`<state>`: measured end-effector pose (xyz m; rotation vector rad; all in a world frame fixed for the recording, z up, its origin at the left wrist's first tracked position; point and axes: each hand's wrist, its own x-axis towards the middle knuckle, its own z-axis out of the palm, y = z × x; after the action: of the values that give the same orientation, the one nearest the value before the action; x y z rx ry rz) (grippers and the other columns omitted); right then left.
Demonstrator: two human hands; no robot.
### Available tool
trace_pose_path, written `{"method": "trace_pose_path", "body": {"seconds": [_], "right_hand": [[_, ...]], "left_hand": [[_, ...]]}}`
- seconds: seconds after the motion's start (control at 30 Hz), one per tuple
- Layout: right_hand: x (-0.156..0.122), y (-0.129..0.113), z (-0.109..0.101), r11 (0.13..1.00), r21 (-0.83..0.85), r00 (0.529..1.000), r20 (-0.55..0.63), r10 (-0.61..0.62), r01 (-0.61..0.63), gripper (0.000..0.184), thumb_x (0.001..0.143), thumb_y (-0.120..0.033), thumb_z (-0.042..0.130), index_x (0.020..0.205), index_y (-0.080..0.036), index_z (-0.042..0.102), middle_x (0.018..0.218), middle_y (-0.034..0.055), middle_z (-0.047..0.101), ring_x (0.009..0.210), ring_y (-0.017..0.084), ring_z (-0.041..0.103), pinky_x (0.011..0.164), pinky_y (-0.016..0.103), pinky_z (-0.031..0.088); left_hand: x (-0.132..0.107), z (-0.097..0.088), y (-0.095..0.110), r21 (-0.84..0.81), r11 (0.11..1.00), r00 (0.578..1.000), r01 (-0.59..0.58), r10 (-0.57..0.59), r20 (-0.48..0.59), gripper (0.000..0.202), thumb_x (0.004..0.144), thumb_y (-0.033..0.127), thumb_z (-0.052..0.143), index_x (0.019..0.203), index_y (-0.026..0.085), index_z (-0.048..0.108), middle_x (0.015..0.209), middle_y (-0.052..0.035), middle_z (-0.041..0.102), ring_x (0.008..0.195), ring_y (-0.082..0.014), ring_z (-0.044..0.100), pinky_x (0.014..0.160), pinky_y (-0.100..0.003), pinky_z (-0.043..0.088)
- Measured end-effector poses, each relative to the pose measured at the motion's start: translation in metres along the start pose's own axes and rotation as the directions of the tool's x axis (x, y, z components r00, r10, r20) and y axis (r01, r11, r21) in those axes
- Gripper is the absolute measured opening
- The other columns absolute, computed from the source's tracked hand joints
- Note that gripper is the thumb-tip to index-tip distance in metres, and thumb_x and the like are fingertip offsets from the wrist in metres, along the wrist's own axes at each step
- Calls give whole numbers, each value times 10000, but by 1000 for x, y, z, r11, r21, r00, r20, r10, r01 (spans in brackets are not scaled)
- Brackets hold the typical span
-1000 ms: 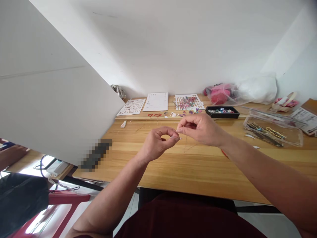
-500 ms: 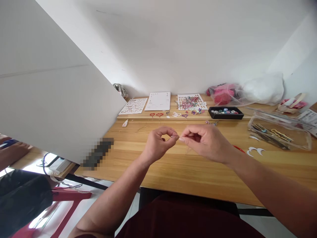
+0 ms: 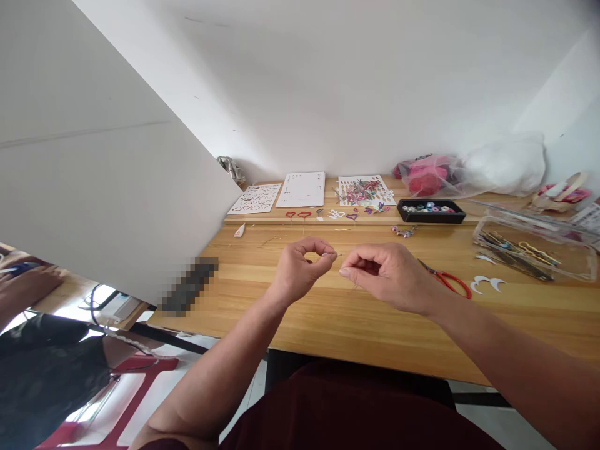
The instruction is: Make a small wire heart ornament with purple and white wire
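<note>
Over the middle of the wooden table (image 3: 300, 325), my left hand (image 3: 307, 265) pinches something tiny whose end pokes out past the fingertips; its kind is too small to tell. Just to its right, with a narrow gap between, my right hand (image 3: 379, 269) has thumb and forefinger pressed together. A fine thread or wire trails below the right fingers, barely visible. Beside the right wrist lie red-handled pliers or scissors (image 3: 452, 283), partly behind the forearm. Behind the hands, red heart-shaped loops (image 3: 304, 215) and purple pieces (image 3: 351, 217) rest along the raised shelf's edge.
A black tray of small spools or beads (image 3: 431, 212) stands on the shelf. At right are a clear plastic box (image 3: 539, 250) with metal pieces and white crescents (image 3: 497, 284). A small white tube (image 3: 239, 230) lies left. Another person's hand (image 3: 32, 284) shows beyond the partition (image 3: 94, 156).
My hands have moved slightly apart, opening a gap between the fingertips. The view has shifted a little, and the red-handled tool shows more beside my right forearm.
</note>
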<state>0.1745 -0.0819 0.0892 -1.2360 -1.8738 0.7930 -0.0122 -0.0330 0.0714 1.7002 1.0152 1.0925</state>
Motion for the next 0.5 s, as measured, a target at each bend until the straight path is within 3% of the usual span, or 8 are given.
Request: {"method": "trace_pose_path", "body": {"seconds": [0.13,0.27,0.4,0.5], "right_hand": [[13,-8,-13,998,-31,997,-45,-57,56,181,854,-330,658,750,-187,697,619,-11,557,565,107,441,511,261,322],[26,9,-17,989,144,1000,-11,13,-11,244,808,-404,710,735,-174,681,656,-4,579,585,108,454,534,260,343],[16,21,-5,970,204,991,59,118,-128,259,807,-416,712,735,-171,675,596,-34,508,540,92,401,508,254,316],[1,12,2,994,76,995,55,80,-84,212,846,-367,673,745,-181,691,621,-16,562,563,106,459,525,257,350]], "left_hand": [[-3,0,5,31,998,995,-55,53,84,182,771,346,728,757,164,721,947,-68,707,844,-167,629,532,-204,367],[-4,-4,4,-43,998,989,-35,40,140,212,782,374,731,792,163,721,979,-70,707,850,-163,623,563,-208,396],[-3,-5,-1,-85,996,997,4,3,79,222,791,374,733,794,153,712,929,-55,713,861,-155,626,730,-243,466],[-2,-4,-3,-58,998,1000,19,-18,16,210,787,360,734,783,150,712,889,-47,718,848,-152,631,768,-252,469]]}}
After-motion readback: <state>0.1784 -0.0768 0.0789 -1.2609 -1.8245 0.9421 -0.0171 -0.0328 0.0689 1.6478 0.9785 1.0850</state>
